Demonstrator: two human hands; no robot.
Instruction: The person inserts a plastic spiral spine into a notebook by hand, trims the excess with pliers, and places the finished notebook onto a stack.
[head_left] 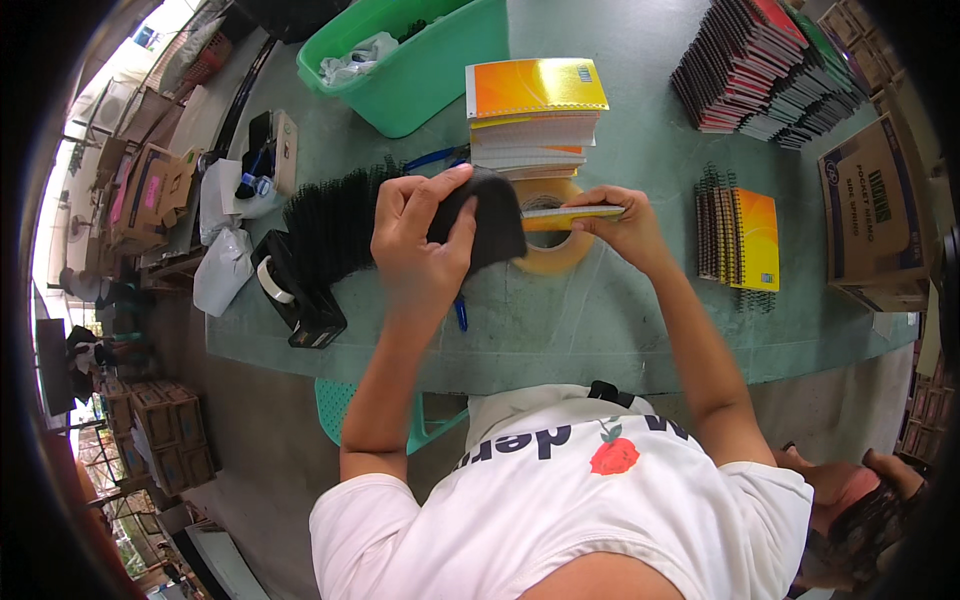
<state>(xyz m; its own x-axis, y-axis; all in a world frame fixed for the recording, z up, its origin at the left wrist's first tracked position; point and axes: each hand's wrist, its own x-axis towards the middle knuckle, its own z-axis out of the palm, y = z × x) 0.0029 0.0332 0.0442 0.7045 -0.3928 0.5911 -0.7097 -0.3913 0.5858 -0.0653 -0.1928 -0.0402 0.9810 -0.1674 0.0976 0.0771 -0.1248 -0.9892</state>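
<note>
My left hand (425,225) grips a dark, round-cornered black piece (495,225), whose kind I cannot make out. In my right hand (628,228) a thin yellow memo pad (575,213) is pinched between fingers and thumb, edge toward me. The pad's left end meets the black piece's edge or passes behind it; which, I cannot tell. Beneath them a roll of tan tape (560,262) lies on the table. Just beyond is a stack of yellow-orange memo pads (537,88). Black spiral coils (340,215) lie bunched left of my left hand.
A green plastic tub (405,95) stands at the far left, near a black tape dispenser (298,300). To the right sit coil-bound yellow memo pads (757,240), a cardboard box (875,215) and stacked spiral notebooks (765,75). Another person (850,500) is at lower right.
</note>
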